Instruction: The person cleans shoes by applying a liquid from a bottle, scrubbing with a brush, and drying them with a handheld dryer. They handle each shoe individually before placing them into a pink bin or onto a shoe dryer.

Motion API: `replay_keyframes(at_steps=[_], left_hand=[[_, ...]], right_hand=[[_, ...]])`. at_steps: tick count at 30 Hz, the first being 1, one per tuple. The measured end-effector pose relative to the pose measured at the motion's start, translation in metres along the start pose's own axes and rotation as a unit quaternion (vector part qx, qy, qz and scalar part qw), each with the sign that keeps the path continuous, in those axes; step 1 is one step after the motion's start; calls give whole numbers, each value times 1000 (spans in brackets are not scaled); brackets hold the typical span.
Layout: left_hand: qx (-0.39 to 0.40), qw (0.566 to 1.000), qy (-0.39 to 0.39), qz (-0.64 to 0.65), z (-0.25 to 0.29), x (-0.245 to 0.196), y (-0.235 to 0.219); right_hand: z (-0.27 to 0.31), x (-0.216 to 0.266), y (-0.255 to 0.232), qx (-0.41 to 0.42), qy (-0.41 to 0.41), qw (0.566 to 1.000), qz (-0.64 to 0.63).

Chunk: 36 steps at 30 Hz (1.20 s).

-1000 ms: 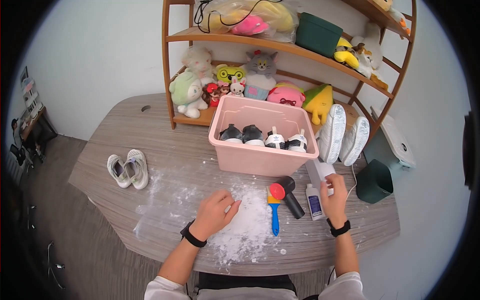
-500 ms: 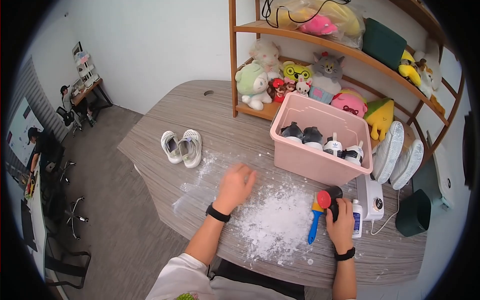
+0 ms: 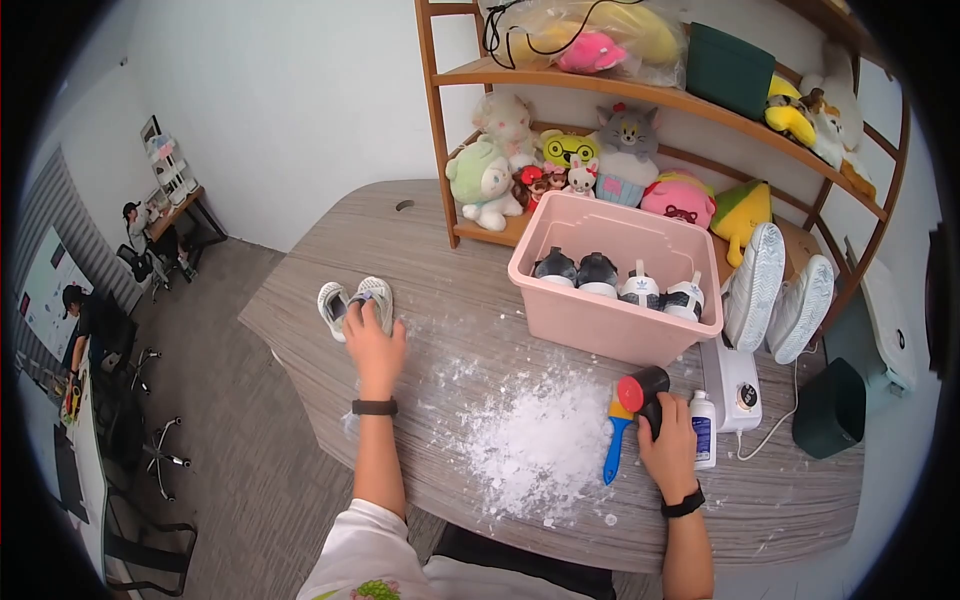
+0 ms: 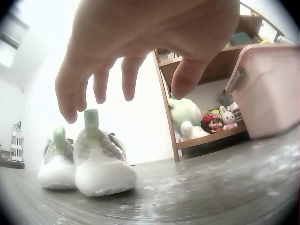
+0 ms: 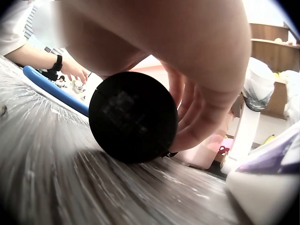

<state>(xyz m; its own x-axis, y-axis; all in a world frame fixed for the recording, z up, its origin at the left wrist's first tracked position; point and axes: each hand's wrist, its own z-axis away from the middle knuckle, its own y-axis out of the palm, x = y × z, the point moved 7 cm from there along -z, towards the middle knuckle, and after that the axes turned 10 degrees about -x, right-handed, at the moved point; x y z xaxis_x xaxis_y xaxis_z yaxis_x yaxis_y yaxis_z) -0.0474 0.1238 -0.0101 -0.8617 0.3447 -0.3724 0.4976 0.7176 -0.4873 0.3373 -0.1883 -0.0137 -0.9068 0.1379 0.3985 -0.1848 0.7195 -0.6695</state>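
In the head view my left hand (image 3: 376, 350) is spread over a pair of light grey-white shoes (image 3: 331, 313) at the table's left. The left wrist view shows its fingers hanging straight above the shoes' heels (image 4: 101, 164), with a gap below. My right hand (image 3: 668, 452) grips the handle of a black hair dryer (image 3: 652, 386) with a red round end. In the right wrist view the dryer's handle end (image 5: 133, 117) lies close over the tabletop, fingers curled along its side. A blue-handled brush (image 3: 615, 445) lies left of the dryer, and a white bottle (image 3: 703, 430) stands right of it.
White powder (image 3: 540, 440) is strewn over the table's middle. Behind it a pink bin (image 3: 610, 325) holds several shoes. White shoes (image 3: 755, 290) lean soles outward by a white device (image 3: 733, 385) at right. A wooden shelf (image 3: 590, 85) with plush toys stands behind.
My left hand has moved left from beside the powder to above the light shoes. My right hand has come from near the bottle to the hair dryer's handle. The head view has turned left.
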Motion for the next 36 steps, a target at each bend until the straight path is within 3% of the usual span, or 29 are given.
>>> replay_keyframes(at_steps=[3,5,12,14,17,21,30,32,34,36], left_hand=[[61,996,-56,34,-2,17,13],[150,985,-79,-15,6,27,27],[130,987,-57,-70,12,28,29],[83,995,-52,-6,12,32,29],[85,987,-100,89,13,33,28],[76,984,-100,128,5,5,5],[-34,948,-14,316,0,-66,-46],[-67,940,121,311,4,-98,-62],[-64,935,148,316,9,-120,-69],[-60,911,241,330,22,-148,-77]], right_hand=[[0,2,-2,-8,-9,1000,0],[0,2,-2,-5,-5,1000,1],[1,0,1,-3,1,1000,-3],[1,-1,2,-2,3,1000,-2],[2,-1,2,1,9,1000,-2],[1,2,-1,0,7,1000,2],[2,0,0,-5,2,1000,4],[1,-1,-1,-9,1,1000,3],[1,0,-1,-15,1,1000,1],[2,0,-1,-7,1,1000,1]])
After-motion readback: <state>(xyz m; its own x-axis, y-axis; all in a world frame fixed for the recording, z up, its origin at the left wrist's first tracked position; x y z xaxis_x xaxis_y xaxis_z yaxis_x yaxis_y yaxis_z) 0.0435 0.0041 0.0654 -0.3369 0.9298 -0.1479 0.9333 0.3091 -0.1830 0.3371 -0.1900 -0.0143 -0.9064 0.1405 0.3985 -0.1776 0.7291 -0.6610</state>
